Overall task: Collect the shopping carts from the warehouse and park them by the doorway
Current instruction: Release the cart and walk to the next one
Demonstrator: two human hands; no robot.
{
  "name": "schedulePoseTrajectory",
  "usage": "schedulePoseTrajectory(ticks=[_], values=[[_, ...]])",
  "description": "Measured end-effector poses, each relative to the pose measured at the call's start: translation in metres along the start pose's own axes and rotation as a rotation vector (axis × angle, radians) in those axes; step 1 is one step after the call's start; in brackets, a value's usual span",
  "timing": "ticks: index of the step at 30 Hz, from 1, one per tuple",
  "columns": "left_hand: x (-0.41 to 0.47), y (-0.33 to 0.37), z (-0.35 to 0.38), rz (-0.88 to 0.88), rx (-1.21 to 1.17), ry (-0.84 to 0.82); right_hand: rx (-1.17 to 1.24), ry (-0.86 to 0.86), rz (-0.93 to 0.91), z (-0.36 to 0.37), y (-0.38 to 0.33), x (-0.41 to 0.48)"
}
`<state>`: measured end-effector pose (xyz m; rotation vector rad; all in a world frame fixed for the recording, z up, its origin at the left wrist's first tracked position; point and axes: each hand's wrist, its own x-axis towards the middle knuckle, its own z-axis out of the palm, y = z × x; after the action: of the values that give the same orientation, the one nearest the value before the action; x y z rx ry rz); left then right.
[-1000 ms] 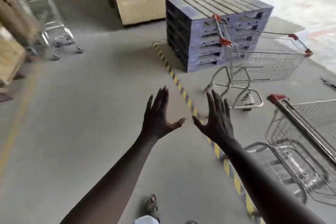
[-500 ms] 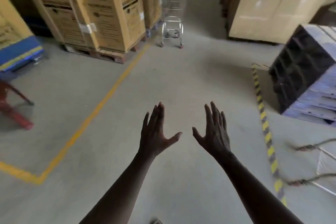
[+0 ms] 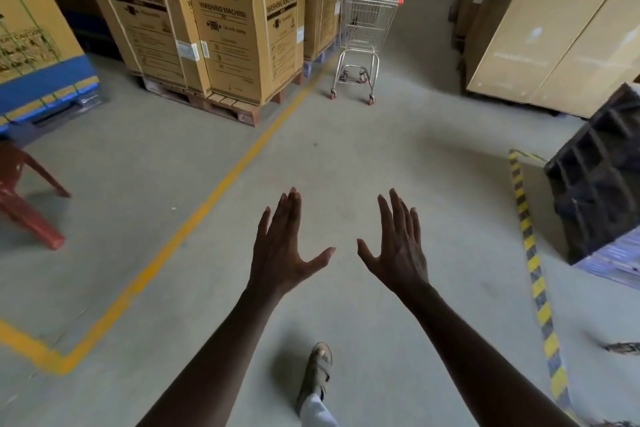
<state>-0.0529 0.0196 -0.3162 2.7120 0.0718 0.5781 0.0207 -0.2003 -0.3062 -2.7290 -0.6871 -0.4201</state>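
So there's at least one shopping cart [image 3: 367, 45] left to fetch: it's sitting empty way down the aisle, parked just beside the stacked washing machine boxes [image 3: 221, 21] on their pallet, with nobody's hands on it. No doorway in view from here, and I can't tell how many carts are already parked, so my guess is this is somewhere mid-job, on the walk out to grab this one. Both hands are up in front with nothing in them: left hand [image 3: 280, 250] and right hand [image 3: 398, 253] are spread wide, palms roughly facing each other, fingers [image 3: 394, 215] splayed and relaxed, not gripping anything. The cart is well beyond the fingertips, straight ahead and lined up roughly with the gap between the two hands. Still left: reach it, take the red-capped handle, and wheel it back.
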Motion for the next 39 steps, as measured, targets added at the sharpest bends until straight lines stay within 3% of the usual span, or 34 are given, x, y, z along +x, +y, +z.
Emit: schedulePoseTrajectory(ticks=[11, 23, 31, 39], values=[[0.181, -0.151, -0.002, -0.018, 0.203, -0.056, 0.068, -0.044, 0.030, 0.097, -0.027, 0.219], [0.374, -0.318, 0.041, -0.103, 0.049, -0.031, -0.017, -0.033, 0.047, 0.173, -0.043, 0.454], [0.557, -0.383, 0.064, 0.004, -0.029, -0.006, -0.117, 0.021, 0.155, 0.198, -0.032, 0.602], [0.729, -0.422, 0.125, 0.113, -0.079, 0.012, -0.058, 0.091, 0.219, 0.255, 0.006, 0.744]])
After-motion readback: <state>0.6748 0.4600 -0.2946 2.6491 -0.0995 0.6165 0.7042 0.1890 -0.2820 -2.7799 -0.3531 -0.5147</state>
